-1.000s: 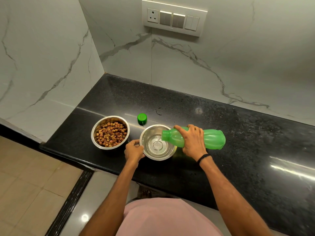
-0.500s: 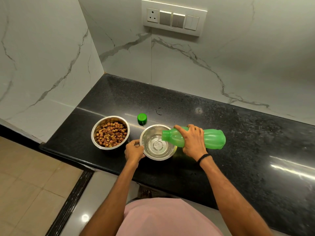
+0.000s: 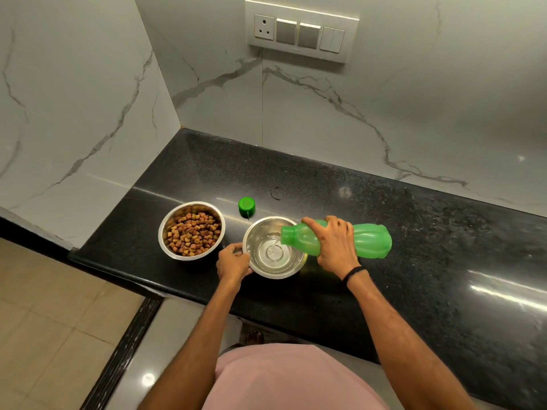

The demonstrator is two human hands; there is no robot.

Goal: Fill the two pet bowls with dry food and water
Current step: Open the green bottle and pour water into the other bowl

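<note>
Food bowl (image 3: 171,217), a steel one, stands farthest left on the black worktop (image 3: 414,232), near the front edge, and holds a heap of brown dry food (image 3: 194,233) that covers its bottom; that half of the task looks done. Just behind and to its right a green cap (image 3: 246,206) lies loose on the worktop, apart from both bowls. Next comes the left hand (image 3: 232,261), whose fingers curl round the near-left rim of the water bowl (image 3: 260,229) and steady it. This second steel bowl sits just beside the first, close but not touching as far as can be seen. A shallow pool of water (image 3: 273,253) lies in its bottom, with bare steel wall showing high above it, so the fill is at an early stage. A thin stream runs down from the mouth of the green bottle (image 3: 370,241), which lies nearly level with its open neck over the bowl's right side and its base pointing right. The right hand (image 3: 334,241) grips the bottle near its shoulder, fingers wrapped over the top and thumb toward the neck; a dark wristband (image 3: 353,272) circles the wrist. What is left, by my reading, is to pour until the water stands deep enough, then right the bottle and put the cap back on.
</note>
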